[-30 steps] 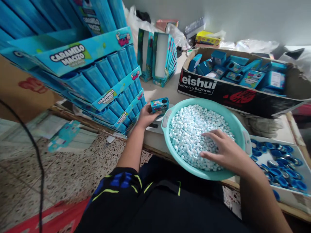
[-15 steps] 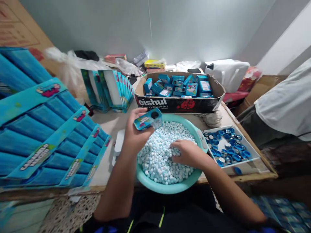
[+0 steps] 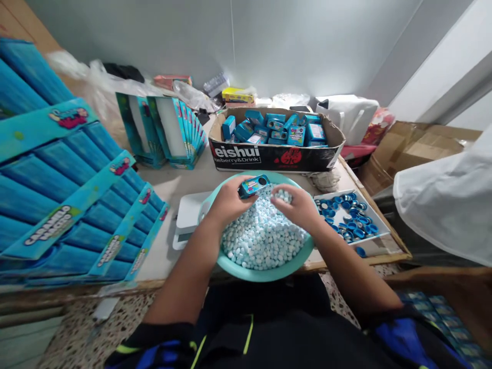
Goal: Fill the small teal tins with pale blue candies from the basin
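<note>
My left hand (image 3: 231,201) is wrapped round a small blue box (image 3: 254,185) with a dark round opening at its right end, held tilted over the bowl. My right hand (image 3: 298,205), just right of the box, cups several small white and pale-blue candies (image 3: 283,196). Both hands are over a turquoise bowl (image 3: 265,274) filled with the same candies (image 3: 261,241). The box and the right hand are apart.
Behind the bowl stands a black carton (image 3: 269,158) of small blue boxes. A white tray (image 3: 378,225) of blue caps lies right. Left are a white scale (image 3: 190,212), upright blue sleeves (image 3: 184,133) and large stacked blue packs (image 3: 77,205). White cloth (image 3: 442,189) hangs far right.
My right hand has risen out of the candies with some in its fingers and moved up beside the box. My left hand has brought the box right, and the box has turned. The view has shifted.
</note>
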### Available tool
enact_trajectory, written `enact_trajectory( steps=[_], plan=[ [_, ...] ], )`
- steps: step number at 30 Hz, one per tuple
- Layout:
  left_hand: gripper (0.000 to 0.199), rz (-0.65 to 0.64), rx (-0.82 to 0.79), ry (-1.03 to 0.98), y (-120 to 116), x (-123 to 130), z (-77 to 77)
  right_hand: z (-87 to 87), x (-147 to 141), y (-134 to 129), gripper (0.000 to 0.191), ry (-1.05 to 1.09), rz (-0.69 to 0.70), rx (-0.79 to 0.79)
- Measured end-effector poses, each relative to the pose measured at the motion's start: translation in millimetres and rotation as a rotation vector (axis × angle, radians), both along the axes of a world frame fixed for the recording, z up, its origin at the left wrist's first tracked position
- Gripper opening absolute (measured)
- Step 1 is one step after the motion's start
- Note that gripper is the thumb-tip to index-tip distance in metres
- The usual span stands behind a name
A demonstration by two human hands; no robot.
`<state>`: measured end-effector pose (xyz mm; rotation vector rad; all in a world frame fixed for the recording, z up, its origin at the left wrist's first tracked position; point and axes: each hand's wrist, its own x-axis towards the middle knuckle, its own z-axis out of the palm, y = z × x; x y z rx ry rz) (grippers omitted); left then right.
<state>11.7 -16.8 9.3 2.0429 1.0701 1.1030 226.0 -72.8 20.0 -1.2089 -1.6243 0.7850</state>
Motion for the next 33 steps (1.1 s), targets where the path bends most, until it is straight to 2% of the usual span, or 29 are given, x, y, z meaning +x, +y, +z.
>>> enact_trajectory(
  steps=[2, 5, 9, 18, 25, 28, 33],
  plan=[
    [0.045, -0.016, 0.024, 0.007, 0.3, 2.2, -1.7, 7.1, -4.7, 15.6, 0.014, 0.198, -0.07, 0.036],
    [0.046, -0.031, 0.045, -0.015, -1.0, 5.6, -2.1, 17.6, -16.3, 41.2, 0.016, 0.484, -0.088, 0.073],
    [0.047, -0.097, 0.051, -0.014, -5.7, 9.1, 0.9, 23.9, -34.2, 62.9, 0.014, 0.712, -0.087, 0.043],
    [0.053, -0.133, 0.111, 0.072, -3.8, 10.7, -6.2, 14.0, -44.7, 67.8, 0.016, 0.781, -0.171, -0.025],
    [0.046, -0.123, 0.021, 0.075, 10.0, 21.8, -8.6, 7.1, -44.8, 78.8, 0.016, 0.698, -0.22, -0.03],
    [0.043, -0.121, -0.017, 0.065, 8.5, 27.5, -9.9, 1.4, -41.7, 82.8, 0.021, 0.717, -0.243, -0.024],
    [0.048, -0.115, 0.022, 0.115, 1.8, 27.8, -12.6, -4.3, -33.8, 81.9, 0.031, 0.823, -0.222, -0.076]
  ],
)
